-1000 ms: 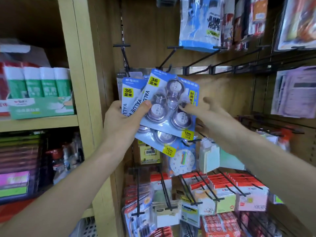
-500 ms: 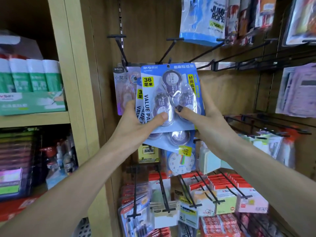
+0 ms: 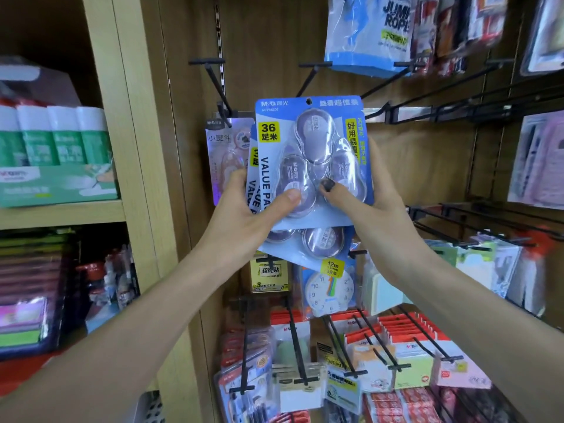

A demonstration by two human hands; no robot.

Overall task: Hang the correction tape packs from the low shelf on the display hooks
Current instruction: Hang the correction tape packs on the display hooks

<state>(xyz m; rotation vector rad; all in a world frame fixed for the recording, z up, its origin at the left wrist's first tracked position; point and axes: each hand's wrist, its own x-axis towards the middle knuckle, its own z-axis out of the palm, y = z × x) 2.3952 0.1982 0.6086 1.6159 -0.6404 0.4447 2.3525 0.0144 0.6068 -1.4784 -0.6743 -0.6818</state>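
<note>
I hold a small stack of blue correction tape packs upright in front of the wooden back panel. The front pack shows three clear blisters and a hang hole at its top edge. My left hand grips the stack from the left, thumb pressed on the lower left blister. My right hand grips the front pack's right side, thumb on its face and fingers behind. Just above the hang hole a bare black display hook juts out. A pale purple single pack hangs on the hook to the left.
Jump rope packs hang above on the right. Long black hooks stick out at right. Below hang a clock card, sticky notes and red packs. A wooden upright separates shelves with green glue boxes.
Both hands have raised the stack and turned the front pack from tilted to upright, bringing its hang hole close under the bare hook. My view has tilted a little upward.
</note>
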